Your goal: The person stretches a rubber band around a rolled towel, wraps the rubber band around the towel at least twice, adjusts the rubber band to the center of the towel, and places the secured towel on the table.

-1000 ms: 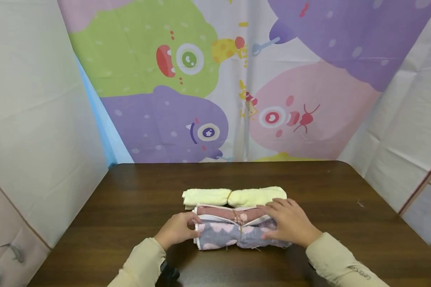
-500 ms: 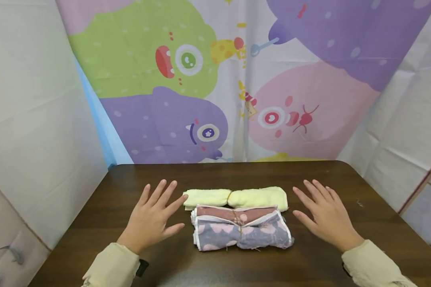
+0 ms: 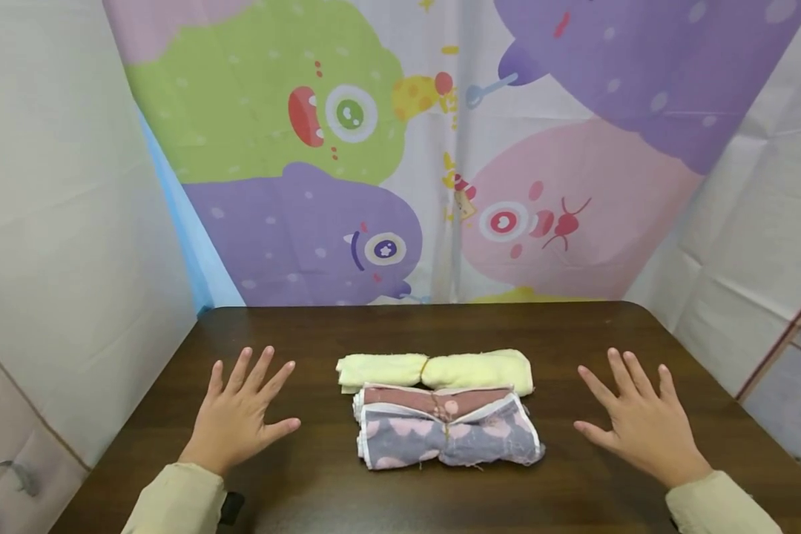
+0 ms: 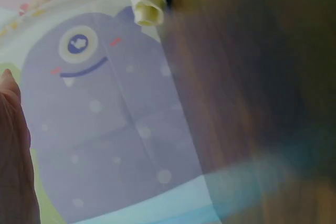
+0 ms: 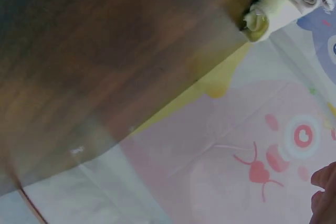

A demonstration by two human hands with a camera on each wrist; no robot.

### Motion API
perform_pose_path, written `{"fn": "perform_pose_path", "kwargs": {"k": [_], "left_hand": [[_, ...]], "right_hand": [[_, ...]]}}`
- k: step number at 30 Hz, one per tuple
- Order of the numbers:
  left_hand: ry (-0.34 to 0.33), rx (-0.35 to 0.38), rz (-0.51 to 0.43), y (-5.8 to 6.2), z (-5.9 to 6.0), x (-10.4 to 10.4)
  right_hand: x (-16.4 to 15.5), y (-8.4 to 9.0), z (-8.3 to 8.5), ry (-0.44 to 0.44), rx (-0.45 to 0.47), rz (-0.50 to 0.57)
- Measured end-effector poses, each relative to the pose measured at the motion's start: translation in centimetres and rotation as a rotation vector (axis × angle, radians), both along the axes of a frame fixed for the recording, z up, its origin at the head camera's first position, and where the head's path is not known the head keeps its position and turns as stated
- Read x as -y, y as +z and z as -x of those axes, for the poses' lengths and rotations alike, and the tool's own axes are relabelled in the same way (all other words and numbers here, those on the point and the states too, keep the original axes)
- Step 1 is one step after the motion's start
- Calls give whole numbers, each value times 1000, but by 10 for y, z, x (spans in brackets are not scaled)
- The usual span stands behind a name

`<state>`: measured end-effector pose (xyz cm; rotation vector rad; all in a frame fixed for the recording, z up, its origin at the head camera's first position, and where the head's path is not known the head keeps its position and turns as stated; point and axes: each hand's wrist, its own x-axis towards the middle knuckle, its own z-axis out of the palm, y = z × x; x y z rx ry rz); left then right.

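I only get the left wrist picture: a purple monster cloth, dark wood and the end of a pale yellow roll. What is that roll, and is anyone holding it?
Observer: It is a rolled yellow towel, tied round its middle, lying on the table. No hand touches it.
Visitor: Is it alone there?
Observer: No. A pink roll and a grey-purple roll with pink patches lie side by side on its near side.
Visitor: And the hands?
Observer: The left hand and the right hand have their fingers spread, one on each side of the rolls and apart from them.
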<state>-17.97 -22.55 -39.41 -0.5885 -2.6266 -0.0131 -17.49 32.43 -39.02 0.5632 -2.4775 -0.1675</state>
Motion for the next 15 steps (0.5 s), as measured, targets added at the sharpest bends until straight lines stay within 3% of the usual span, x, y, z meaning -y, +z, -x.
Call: {"fn": "perform_pose_path", "kwargs": {"k": [7, 15], "left_hand": [[-10, -44, -19, -10, 1, 2], [74, 115, 26, -3, -1, -6]], "right_hand": [[-4, -6, -1, -75, 96, -1], [-8, -13, -2, -110, 146, -9]]}}
